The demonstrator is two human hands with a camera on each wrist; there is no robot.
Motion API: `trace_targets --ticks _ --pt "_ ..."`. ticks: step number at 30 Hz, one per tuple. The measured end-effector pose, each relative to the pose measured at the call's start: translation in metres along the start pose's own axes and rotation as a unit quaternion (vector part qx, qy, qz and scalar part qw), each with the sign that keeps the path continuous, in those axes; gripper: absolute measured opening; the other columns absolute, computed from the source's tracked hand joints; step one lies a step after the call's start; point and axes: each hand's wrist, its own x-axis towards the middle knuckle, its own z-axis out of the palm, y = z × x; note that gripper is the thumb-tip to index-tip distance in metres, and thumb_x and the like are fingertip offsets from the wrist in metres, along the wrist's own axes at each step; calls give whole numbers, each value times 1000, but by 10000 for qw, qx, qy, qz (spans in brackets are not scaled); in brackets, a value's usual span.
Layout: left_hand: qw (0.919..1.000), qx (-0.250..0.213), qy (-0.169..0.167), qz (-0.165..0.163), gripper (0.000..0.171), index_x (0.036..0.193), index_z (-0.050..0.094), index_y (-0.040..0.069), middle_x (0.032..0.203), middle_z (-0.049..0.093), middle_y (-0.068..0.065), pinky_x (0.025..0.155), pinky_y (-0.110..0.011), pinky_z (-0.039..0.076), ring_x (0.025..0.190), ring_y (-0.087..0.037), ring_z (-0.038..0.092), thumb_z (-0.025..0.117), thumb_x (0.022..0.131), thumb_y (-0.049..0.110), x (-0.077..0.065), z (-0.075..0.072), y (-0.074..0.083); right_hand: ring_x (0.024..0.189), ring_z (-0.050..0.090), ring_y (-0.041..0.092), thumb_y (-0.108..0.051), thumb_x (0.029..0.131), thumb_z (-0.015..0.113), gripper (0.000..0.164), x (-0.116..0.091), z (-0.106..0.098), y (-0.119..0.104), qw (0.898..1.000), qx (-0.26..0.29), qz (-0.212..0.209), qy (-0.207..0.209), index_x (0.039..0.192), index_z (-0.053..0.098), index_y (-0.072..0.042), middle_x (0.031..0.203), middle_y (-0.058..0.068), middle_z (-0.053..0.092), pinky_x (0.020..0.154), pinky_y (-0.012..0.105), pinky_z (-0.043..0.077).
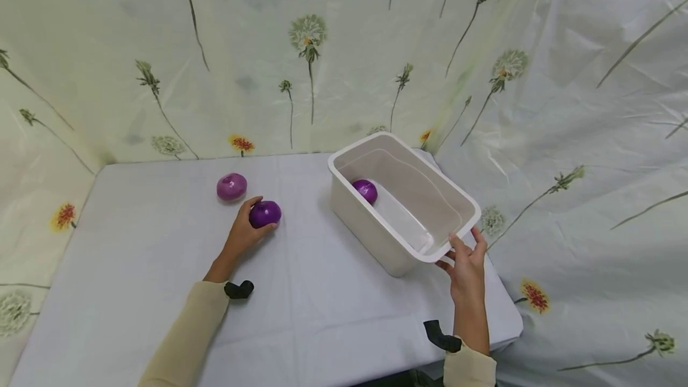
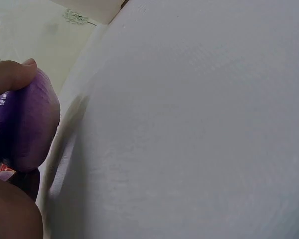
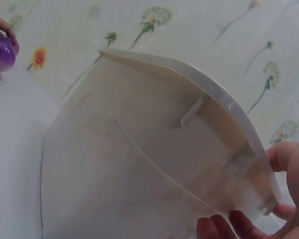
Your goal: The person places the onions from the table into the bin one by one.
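Note:
My left hand (image 1: 244, 233) grips a shiny purple onion (image 1: 265, 214) between thumb and fingers, over the left half of the table. In the left wrist view the same onion (image 2: 32, 119) shows close up, its shadow on the cloth beside it. Just behind that hand lies another, pinker onion (image 1: 232, 187). A white plastic bin (image 1: 357, 223) stands right of centre, set at an angle. One purple onion (image 1: 365, 191) lies inside it, by the left wall. My right hand (image 1: 466, 267) holds the bin's near right rim, thumb and fingers on either side; the right wrist view shows fingertips (image 3: 241, 224) beneath the rim.
A white cloth (image 1: 317, 315) covers the table, whose right edge runs close beside the bin. Flower-printed sheets (image 1: 242, 64) hang behind the table and along its sides. Black wrist mounts (image 1: 239, 289) sit at both sleeves.

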Motion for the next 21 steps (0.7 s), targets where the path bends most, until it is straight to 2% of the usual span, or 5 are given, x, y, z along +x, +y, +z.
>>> trace_targets --ticks 7,11,17,21 --pt "9996 64 -92 -253 76 148 38 12 153 38 -19 115 -61 32 143 -41 37 80 85 25 -5 -6 7 87 69 12 -39 97 63 71 0 1 1 10000 40 34 23 154 20 -35 112 -2 63 68 30 60" --pt "9996 93 -91 -241 75 147 39 13 153 39 -17 115 -61 34 142 -40 39 80 85 27 -4 -9 18 86 69 12 -38 98 63 71 -1 1 2 9999 61 79 20 155 19 -35 111 -2 62 67 29 60" --pt "9997 113 -189 47 75 147 41 14 152 41 -17 112 -61 38 139 -40 42 79 85 29 7 -13 44 90 68 14 -36 99 62 70 1 3 -1 9999 112 73 -20 154 19 -35 113 -1 60 68 29 60" --pt "9991 35 -250 341 75 147 41 12 152 41 -16 111 -59 40 140 -39 42 80 84 27 17 -13 67 89 68 15 -37 97 64 71 2 1 -1 9996 249 104 -65 153 21 -36 115 1 60 68 31 60"
